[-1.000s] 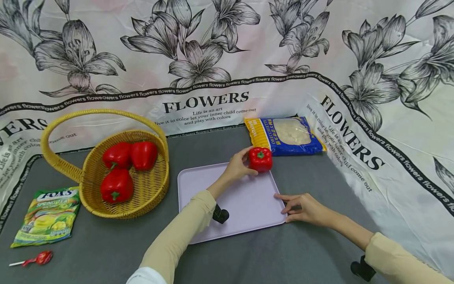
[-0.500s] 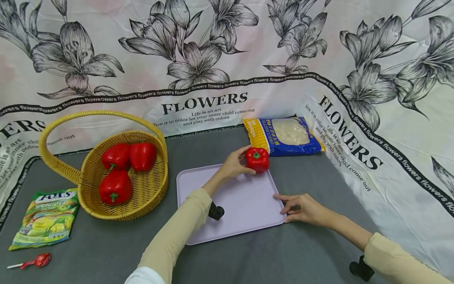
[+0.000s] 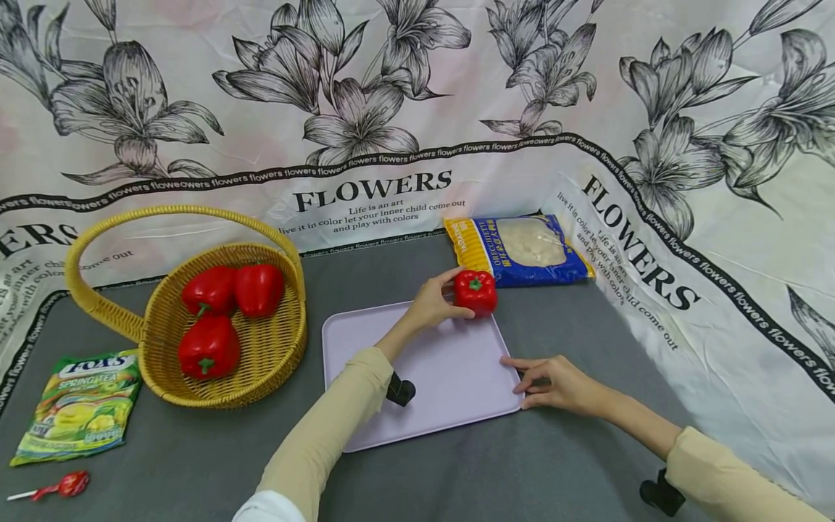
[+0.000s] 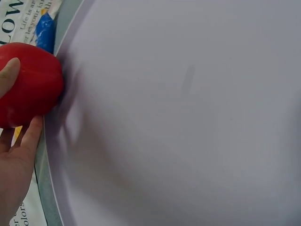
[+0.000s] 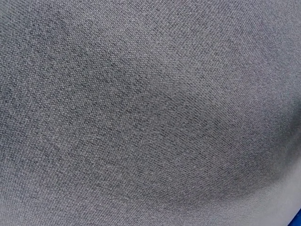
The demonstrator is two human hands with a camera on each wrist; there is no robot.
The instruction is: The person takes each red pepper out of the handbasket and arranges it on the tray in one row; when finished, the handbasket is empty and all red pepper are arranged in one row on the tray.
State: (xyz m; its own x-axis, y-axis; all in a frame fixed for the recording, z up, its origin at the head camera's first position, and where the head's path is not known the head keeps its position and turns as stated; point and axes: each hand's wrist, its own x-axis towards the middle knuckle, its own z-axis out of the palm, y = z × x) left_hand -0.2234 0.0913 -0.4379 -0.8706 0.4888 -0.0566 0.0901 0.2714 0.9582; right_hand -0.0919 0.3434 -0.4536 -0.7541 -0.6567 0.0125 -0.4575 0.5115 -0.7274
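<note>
place: staged tabletop set-up, room type unclear | flower-printed cloth backdrop [image 3: 450, 123] | grey fabric surface [image 3: 522, 464]

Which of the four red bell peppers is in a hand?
The red bell pepper held by the left hand, at the lilac tray's far right corner. The other three peppers lie in the yellow wicker basket.

Head cam bright, L-wrist cam dimmer w/ softly shadowed tray [image 4: 188, 127]
</note>
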